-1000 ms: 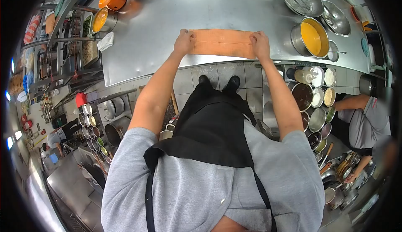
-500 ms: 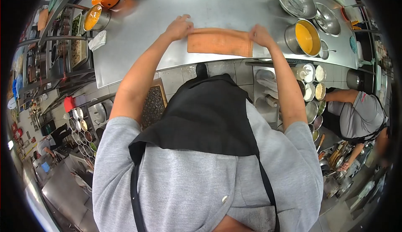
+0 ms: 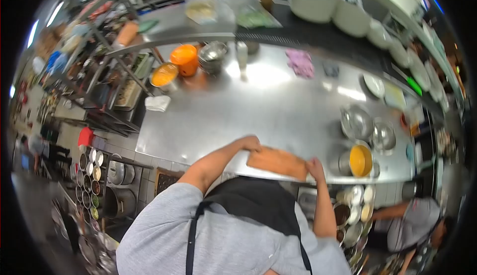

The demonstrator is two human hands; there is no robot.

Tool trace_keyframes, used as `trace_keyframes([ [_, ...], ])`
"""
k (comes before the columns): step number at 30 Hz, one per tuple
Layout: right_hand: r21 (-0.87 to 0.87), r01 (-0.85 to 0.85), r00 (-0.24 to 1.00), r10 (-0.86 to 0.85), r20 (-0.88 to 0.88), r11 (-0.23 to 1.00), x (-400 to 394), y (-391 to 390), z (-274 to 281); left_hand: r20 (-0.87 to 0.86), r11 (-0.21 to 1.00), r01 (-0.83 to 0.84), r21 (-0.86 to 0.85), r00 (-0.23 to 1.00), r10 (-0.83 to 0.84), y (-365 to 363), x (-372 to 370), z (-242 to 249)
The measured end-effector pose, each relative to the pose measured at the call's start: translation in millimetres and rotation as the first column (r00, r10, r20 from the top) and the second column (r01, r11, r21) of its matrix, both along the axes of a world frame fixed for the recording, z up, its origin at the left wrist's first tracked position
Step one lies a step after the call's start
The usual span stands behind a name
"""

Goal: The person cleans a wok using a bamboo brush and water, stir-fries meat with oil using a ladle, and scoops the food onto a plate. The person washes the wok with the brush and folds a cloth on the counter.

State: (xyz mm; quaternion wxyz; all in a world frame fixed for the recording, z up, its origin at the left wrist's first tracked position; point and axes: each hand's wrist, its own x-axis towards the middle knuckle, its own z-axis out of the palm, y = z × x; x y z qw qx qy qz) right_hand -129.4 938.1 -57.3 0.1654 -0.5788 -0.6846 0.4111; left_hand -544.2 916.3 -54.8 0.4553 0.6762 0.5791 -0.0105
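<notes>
An orange cloth [image 3: 277, 162], folded into a flat rectangle, lies at the near edge of a steel counter [image 3: 258, 111]. My left hand [image 3: 250, 143] presses on its left end and my right hand [image 3: 315, 167] rests on its right end. Both hands have fingers laid on the cloth. A steel pot of yellow liquid [image 3: 359, 160] stands just right of my right hand.
Two steel bowls [image 3: 356, 122] sit behind the yellow pot. An orange container [image 3: 184, 59], a pot of orange sauce [image 3: 164, 75], stacked bowls [image 3: 213, 57] and a white rag [image 3: 157, 103] stand at the far left. Another person [image 3: 411, 225] works at the lower right.
The view has tilted up and back, showing the whole counter and shelves. The cloth looks folded narrower, and both hands stay at its ends.
</notes>
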Motion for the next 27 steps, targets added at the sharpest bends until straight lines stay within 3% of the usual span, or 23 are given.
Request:
trace_keyframes([
  [1,0.081,0.053,0.973,-0.033,-0.229,0.995,12,-3,-24,0.333,0.967,-0.166,-0.191,0.916,0.223,1,-6,-11],
  [2,0.079,0.128,0.923,-0.090,-0.374,0.989,6,-14,3,0.498,0.878,-0.186,-0.440,0.764,0.411,-5,-4,26],
  [3,-0.075,0.217,0.857,-0.227,-0.462,0.973,6,-11,-1,0.564,0.819,-0.202,-0.537,0.636,0.527,-1,0,25],
  [5,-0.027,0.286,0.837,-0.263,-0.479,0.958,-26,-16,58,0.686,0.863,-0.200,-0.464,0.535,0.493,2,23,59],
  [6,-0.028,0.229,0.821,-0.209,-0.531,0.973,-49,-14,77,0.718,0.848,-0.269,-0.457,0.451,0.531,-2,42,79],
  [7,-0.035,0.180,0.801,-0.167,-0.575,0.983,-69,-15,93,0.714,0.844,-0.256,-0.470,0.452,0.535,-1,58,93],
  [9,-0.099,0.048,0.767,-0.100,-0.634,0.994,-106,-27,126,0.789,0.857,-0.154,-0.491,0.337,0.513,-19,86,157],
  [11,-0.205,-0.127,0.739,-0.045,-0.672,0.970,-143,-38,161,0.844,0.876,-0.318,-0.363,0.286,0.454,-21,102,140],
  [12,-0.237,-0.143,0.662,-0.085,-0.744,0.961,-152,-41,175,0.870,0.869,-0.399,-0.292,0.266,0.414,-20,102,136],
  [15,-0.029,0.201,0.571,-0.141,-0.809,0.979,-159,-37,143,0.777,0.795,-0.523,-0.306,0.345,0.526,-20,64,151],
  [16,0.047,0.366,0.760,-0.270,-0.592,0.929,-161,-36,143,0.803,0.809,-0.492,-0.322,0.311,0.508,-16,51,147],
  [17,-0.142,0.213,0.632,-0.247,-0.734,0.967,-167,-37,147,0.812,0.804,-0.467,-0.368,0.260,0.522,-18,41,157],
  [19,-0.387,-0.207,0.303,-0.317,-0.899,0.899,-184,-41,160,0.822,0.796,-0.405,-0.450,0.161,0.547,-26,13,178],
  [20,-0.360,-0.201,0.298,-0.293,-0.908,0.911,-197,-48,169,0.834,0.799,-0.401,-0.448,0.134,0.535,-32,1,189],
  [23,-0.303,-0.239,0.372,-0.202,-0.906,0.922,-228,-64,198,0.727,0.624,-0.425,-0.656,-0.131,0.674,-63,-19,219],
  [25,-0.298,-0.325,0.516,-0.096,-0.851,0.897,-241,-66,213,0.722,0.614,-0.428,-0.663,-0.145,0.677,-81,-5,211],
  [27,-0.272,-0.490,0.491,0.004,-0.871,0.828,-255,-72,219,0.733,0.645,-0.420,-0.638,-0.076,0.676,-87,-8,208],
])
